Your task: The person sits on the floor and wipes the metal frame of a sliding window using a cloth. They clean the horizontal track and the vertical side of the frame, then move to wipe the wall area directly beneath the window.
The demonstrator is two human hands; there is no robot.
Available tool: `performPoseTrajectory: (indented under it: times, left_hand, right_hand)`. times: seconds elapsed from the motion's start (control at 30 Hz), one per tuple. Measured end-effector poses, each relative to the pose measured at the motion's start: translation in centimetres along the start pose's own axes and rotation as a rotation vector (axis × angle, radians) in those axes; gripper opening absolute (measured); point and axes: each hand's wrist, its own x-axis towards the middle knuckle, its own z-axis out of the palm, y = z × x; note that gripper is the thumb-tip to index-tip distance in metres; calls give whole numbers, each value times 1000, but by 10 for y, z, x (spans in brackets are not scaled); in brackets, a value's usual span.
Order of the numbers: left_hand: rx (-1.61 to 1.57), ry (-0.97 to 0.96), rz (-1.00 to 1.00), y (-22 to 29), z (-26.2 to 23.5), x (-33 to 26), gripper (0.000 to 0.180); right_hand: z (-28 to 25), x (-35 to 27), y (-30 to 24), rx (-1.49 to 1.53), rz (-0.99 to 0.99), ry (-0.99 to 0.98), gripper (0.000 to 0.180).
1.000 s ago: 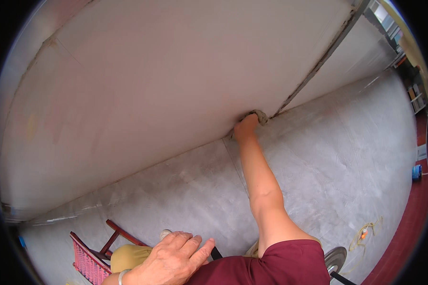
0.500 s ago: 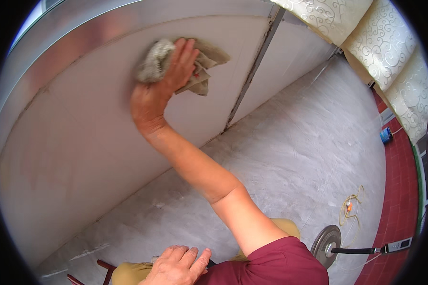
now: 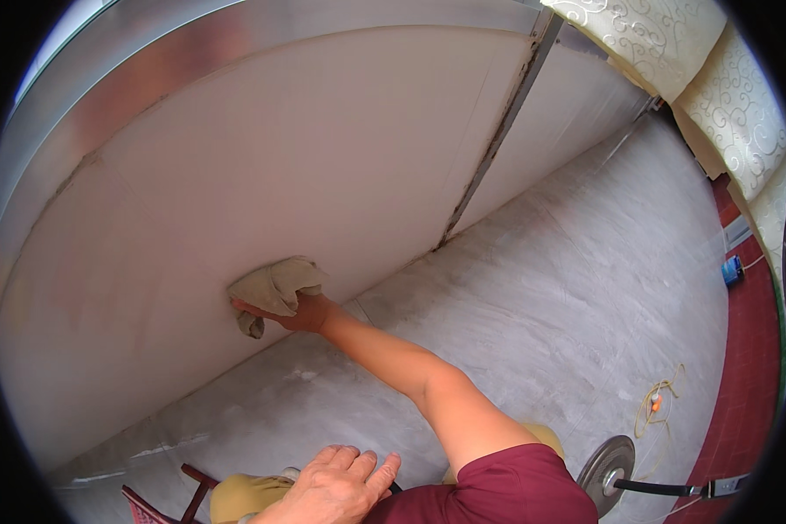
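Note:
A rumpled olive-grey cloth (image 3: 275, 284) lies against the lower part of the pale wall panel (image 3: 323, 140). My right hand (image 3: 299, 314) is on this rag, with the arm stretched out to the panel. Folds of fabric cover most of its fingers; one fingertip shows at the cloth's left edge. Low in the picture, my left hand (image 3: 336, 485) rests by my khaki-clad knee, back up. Its fingers are stretched out, and it holds nothing.
A grey floor (image 3: 533, 297) runs along the panel's foot. To the right are a round metal disc on a black handle (image 3: 607, 476), a yellow cord (image 3: 655, 406), a blue can (image 3: 732, 271) and a patterned cloth cover (image 3: 734, 105). A dark red wooden stool (image 3: 196, 489) stands lower left.
My right hand has brought the cloth down the panel, from near its top to close above the floor. The left hand stays by the knee. The view has shifted slightly.

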Motion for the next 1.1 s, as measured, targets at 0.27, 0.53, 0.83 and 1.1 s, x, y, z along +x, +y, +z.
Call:
performPoseTrajectory:
  times: [0.27, 0.53, 0.83, 1.1]
  left_hand:
    - [-2, -51, -108, 3, -7, -13, 41]
    - [-46, -37, -136, 0, -3, -29, 42]
    - [-34, 85, 65, -9, -15, -25, 37]
    - [-11, 141, 134, -9, 2, -28, 37]
  right_hand:
    - [-52, -18, 2, -829, -489, 539, 46]
    - [-211, 14, -47, -762, -414, 1368, 57]
    - [-235, 45, -79, -372, 0, 1632, 27]
    - [-31, 99, -154, -768, -546, 1147, 64]
